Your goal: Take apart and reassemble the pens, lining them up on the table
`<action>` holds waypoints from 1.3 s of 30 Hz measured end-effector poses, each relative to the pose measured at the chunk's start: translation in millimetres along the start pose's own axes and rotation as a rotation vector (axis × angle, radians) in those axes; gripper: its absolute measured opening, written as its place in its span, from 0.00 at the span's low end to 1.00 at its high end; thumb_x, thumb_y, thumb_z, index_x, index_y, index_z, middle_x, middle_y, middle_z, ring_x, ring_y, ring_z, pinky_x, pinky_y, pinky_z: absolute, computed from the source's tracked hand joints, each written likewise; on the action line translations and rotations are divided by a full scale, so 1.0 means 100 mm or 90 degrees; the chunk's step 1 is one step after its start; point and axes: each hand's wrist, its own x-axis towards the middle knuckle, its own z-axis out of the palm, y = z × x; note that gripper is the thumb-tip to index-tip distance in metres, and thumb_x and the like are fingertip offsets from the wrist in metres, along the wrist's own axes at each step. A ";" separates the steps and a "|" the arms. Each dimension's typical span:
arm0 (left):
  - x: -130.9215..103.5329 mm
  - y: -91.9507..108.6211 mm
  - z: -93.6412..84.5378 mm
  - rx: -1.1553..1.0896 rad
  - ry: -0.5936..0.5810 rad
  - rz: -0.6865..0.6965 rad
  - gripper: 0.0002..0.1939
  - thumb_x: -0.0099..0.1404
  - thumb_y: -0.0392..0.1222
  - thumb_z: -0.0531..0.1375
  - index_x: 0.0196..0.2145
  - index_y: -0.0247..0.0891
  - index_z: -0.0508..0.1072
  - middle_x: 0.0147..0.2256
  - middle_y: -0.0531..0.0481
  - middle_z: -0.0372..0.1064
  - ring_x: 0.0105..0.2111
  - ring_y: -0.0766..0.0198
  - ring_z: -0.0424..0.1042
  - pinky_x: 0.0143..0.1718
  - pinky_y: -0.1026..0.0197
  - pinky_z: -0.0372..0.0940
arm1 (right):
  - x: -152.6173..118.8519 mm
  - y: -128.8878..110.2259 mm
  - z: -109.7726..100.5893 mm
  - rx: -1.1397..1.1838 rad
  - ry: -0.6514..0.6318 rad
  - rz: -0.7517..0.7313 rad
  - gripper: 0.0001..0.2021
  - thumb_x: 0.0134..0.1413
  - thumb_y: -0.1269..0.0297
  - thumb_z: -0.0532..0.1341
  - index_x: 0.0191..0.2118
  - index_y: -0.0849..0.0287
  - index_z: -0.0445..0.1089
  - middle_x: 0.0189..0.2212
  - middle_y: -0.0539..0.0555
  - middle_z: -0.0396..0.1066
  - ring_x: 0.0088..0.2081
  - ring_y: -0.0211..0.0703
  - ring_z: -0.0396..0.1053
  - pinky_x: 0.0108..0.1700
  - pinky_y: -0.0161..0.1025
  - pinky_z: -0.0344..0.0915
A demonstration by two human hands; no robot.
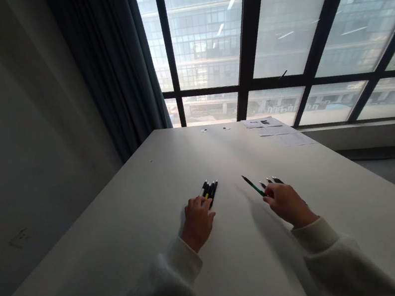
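Several dark pens [212,191] lie side by side in a bundle on the white table, one showing a yellow part. My left hand [197,223] is curled over the near ends of this bundle, its thumb a little apart, and hides part of the pens. Between the thumb and fingers of my right hand [288,203] is a green and black pen [253,185], its dark tip pointing forward and left. Beyond that hand, several more dark pens [274,180] show only their far ends; the hand covers the rest.
Printed papers [267,126] lie at the table's far right edge. Two small white pieces [226,128] with dark spots are near the far edge of the white table [127,205]. A dark curtain [116,70] and large windows [209,40] stand behind, with a wall on the left.
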 end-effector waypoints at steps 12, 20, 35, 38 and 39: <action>0.02 -0.08 0.10 0.065 -0.020 0.013 0.17 0.64 0.42 0.59 0.51 0.40 0.71 0.43 0.46 0.64 0.44 0.55 0.59 0.44 0.55 0.58 | 0.10 0.33 0.28 -0.103 -0.071 0.073 0.04 0.50 0.67 0.64 0.33 0.61 0.74 0.35 0.58 0.76 0.38 0.46 0.71 0.39 0.38 0.60; -0.01 -0.05 0.04 0.050 -0.003 0.040 0.11 0.65 0.40 0.58 0.45 0.39 0.73 0.41 0.45 0.64 0.43 0.55 0.59 0.42 0.54 0.58 | 0.10 0.48 0.33 -0.109 -0.037 0.046 0.04 0.51 0.67 0.62 0.32 0.59 0.73 0.31 0.58 0.75 0.36 0.50 0.72 0.38 0.42 0.62; -0.02 -0.06 0.04 0.020 -0.004 0.061 0.10 0.60 0.45 0.64 0.38 0.39 0.75 0.40 0.46 0.66 0.43 0.55 0.60 0.44 0.54 0.58 | 0.04 0.47 0.24 -0.158 -0.057 0.114 0.06 0.52 0.63 0.59 0.29 0.57 0.71 0.31 0.61 0.75 0.38 0.53 0.73 0.36 0.42 0.63; -0.01 -0.06 0.03 0.011 -0.003 0.066 0.10 0.60 0.47 0.64 0.36 0.38 0.75 0.39 0.46 0.66 0.43 0.55 0.61 0.44 0.54 0.58 | 0.03 0.43 0.20 -0.162 -0.072 0.130 0.06 0.52 0.61 0.59 0.31 0.57 0.70 0.32 0.61 0.75 0.38 0.54 0.73 0.35 0.42 0.63; -0.01 -0.05 0.03 0.009 -0.002 0.065 0.10 0.60 0.46 0.64 0.35 0.38 0.75 0.39 0.46 0.66 0.43 0.55 0.61 0.44 0.54 0.58 | 0.03 0.43 0.19 -0.166 -0.072 0.133 0.06 0.52 0.60 0.59 0.31 0.57 0.70 0.33 0.62 0.75 0.38 0.55 0.73 0.35 0.42 0.63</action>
